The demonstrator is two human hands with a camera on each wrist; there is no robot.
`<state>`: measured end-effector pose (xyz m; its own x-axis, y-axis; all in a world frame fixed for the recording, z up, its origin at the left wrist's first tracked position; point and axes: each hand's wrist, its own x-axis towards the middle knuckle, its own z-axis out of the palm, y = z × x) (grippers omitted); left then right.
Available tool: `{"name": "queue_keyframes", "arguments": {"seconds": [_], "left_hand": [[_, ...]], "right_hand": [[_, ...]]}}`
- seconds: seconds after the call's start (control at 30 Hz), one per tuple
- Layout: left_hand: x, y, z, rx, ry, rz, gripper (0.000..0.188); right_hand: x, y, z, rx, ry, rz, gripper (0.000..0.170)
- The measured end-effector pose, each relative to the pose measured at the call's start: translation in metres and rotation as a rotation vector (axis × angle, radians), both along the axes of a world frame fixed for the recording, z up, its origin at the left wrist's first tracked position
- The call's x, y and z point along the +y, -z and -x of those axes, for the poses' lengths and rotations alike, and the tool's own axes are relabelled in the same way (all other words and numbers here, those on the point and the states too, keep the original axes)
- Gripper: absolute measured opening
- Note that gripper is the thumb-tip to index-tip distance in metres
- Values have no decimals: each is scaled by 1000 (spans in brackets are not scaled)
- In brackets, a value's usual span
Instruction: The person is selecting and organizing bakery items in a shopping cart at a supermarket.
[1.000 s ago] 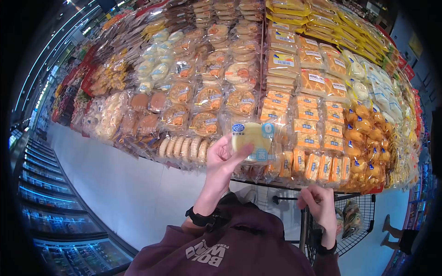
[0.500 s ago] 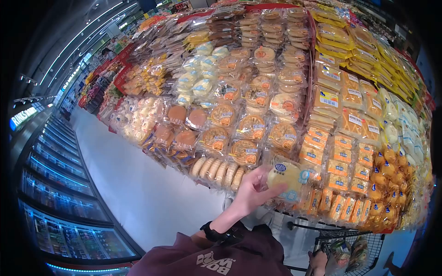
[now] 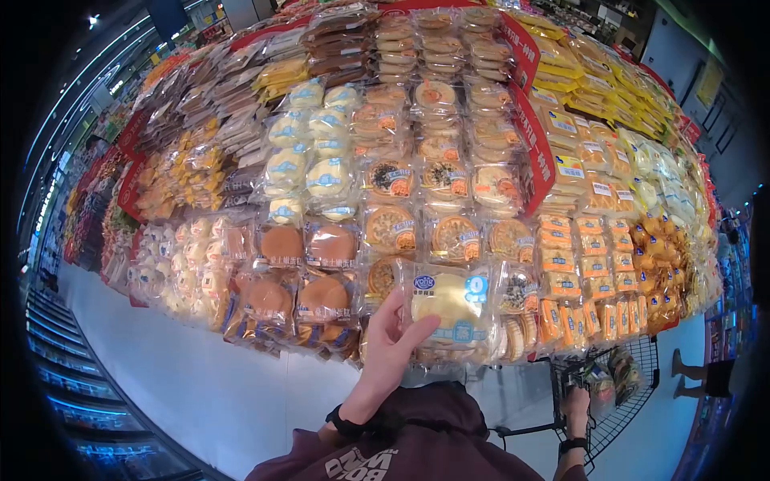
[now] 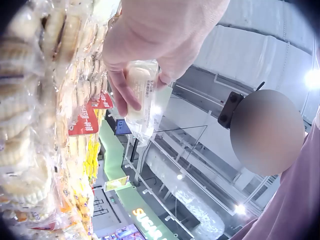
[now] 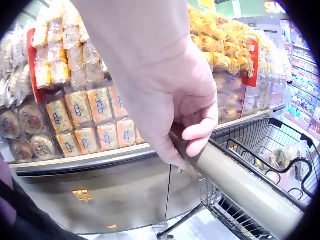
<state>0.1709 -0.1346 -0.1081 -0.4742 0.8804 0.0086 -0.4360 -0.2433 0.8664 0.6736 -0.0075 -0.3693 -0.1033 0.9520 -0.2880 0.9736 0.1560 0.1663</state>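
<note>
My left hand (image 3: 387, 346) pinches a clear-wrapped pale yellow cake (image 3: 455, 309) with a blue logo, thumb on its front face. The pack is held up close over the near edge of the bakery display and overlaps round packaged pastries behind it. Edge-on in the left wrist view, the wrapped cake (image 4: 141, 92) sits between thumb and fingers, with small print along its side. Lower right, my right hand (image 3: 575, 402) holds the shopping cart's handle. The right wrist view shows its fingers curled round the thick grey-brown handle bar (image 5: 245, 186).
Packaged cakes and breads cover the display, with brown round cakes (image 3: 327, 298) and orange-wrapped cakes (image 3: 559, 260) near its front edge. The wire cart (image 3: 634, 385) carries bagged goods (image 3: 626, 373). Freezer cases (image 3: 88, 417) line the left; another person's legs (image 3: 690, 375) show at right.
My right hand has gone from raised above the cart to gripping its handle. My left hand keeps hold of the wrapped cake while the head view has shifted along the display.
</note>
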Motion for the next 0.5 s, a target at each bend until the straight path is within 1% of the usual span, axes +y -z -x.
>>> {"name": "queue_keyframes", "arguments": {"seconds": [0.07, 0.1, 0.2, 0.27, 0.33, 0.37, 0.4, 0.47, 0.5], "left_hand": [[-13, -2, 19, -2, 1, 10, 43], [-19, -4, 30, 0, 0, -5, 43], [-35, -8, 57, -24, -2, -17, 43], [-46, -11, 76, -61, -2, 9, 42], [-53, -8, 90, -61, -19, 16, 42], [-54, -6, 95, -70, -28, 13, 42], [-55, -5, 99, -77, -37, 10, 42], [-56, -5, 105, -87, -25, 9, 43], [-56, -4, 108, -93, -17, 6, 43]], "right_hand": [[-7, -4, 12, 4, 1, -4, 13], [-7, 10, 10, 18, 99, -12, 23], [-16, 20, 19, 12, 92, 5, 22], [-25, 22, 28, 6, 81, 9, 29], [-39, -15, 72, -31, 75, 91, 21], [-42, -10, 73, -20, 94, 105, 24], [-43, 1, 70, -19, 118, 115, 36], [-49, -3, 87, 2, 129, 128, 44], [-50, 2, 89, 5, 140, 136, 51]]}}
